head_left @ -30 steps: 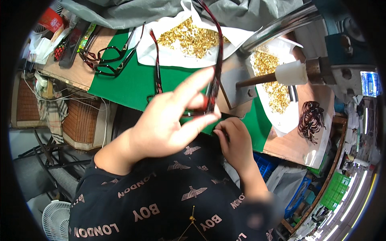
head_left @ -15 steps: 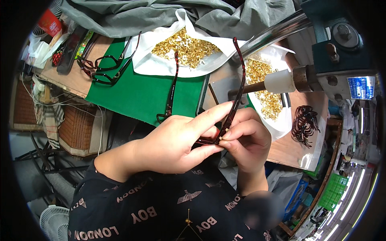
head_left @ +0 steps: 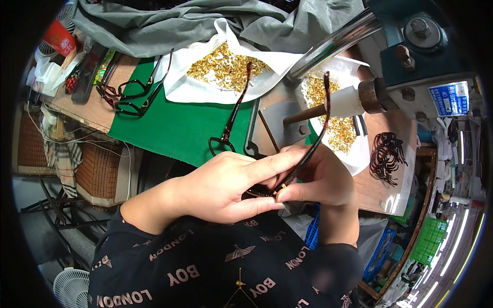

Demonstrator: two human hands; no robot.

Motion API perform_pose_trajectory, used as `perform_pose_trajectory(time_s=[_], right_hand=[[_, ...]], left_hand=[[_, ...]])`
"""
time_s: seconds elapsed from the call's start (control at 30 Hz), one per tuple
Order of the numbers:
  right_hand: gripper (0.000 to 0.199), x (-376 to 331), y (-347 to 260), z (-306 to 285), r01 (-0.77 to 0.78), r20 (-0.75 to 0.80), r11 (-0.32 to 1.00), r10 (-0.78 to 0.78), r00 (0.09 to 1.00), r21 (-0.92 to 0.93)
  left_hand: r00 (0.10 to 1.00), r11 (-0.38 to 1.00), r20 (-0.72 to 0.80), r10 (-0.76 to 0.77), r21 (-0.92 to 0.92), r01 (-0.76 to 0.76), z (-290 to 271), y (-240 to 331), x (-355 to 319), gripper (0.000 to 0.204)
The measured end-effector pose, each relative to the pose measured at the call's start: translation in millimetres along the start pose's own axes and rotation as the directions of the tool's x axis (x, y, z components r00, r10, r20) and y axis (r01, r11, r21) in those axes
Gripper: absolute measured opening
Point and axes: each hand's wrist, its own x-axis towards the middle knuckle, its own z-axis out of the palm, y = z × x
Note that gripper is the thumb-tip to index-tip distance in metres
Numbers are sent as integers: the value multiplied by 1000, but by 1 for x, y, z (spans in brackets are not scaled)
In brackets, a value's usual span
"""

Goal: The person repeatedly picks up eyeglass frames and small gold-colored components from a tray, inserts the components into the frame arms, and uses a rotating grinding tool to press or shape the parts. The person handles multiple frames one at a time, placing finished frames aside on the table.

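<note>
A dark tortoiseshell eyeglass frame is held between my two hands, its two temples pointing up and away from me. My left hand grips the front of the frame, with index finger and thumb stretched along it toward the right corner. At that corner my right hand pinches the base of the right temple, thumb pressed beside a small gold-coloured hinge. My fingers hide most of the front rim. To the left, a second pair of eyeglasses rests over the green mat.
White cloths hold heaps of small gold-coloured parts. A machine with a white-collared spindle stands at the right, above a metal plate. Several dark temples lie bundled on the wooden tabletop. A grey cloth drapes the far side.
The eyeglass frame has tilted, its temples swinging right. My right hand has shifted slightly right, with its thumb now laid flatter at the hinge. The bench appears shifted slightly left in view.
</note>
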Motion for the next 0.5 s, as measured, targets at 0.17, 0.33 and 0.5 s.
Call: perform_pose_trajectory(time_s=[0.17,0.33,0.5], right_hand=[[10,-5,11,15,124,-209,956,-68,976,265],[10,-10,6,13,250,-324,947,-305,896,-200],[10,-16,-12,9,290,-473,931,-363,803,-221]], left_hand=[[995,994,-79,-59,-92,52,2,6,5,73],[993,997,-86,-78,-26,76,4,16,18,78],[974,972,-213,-78,-234,27,20,23,37,75]])
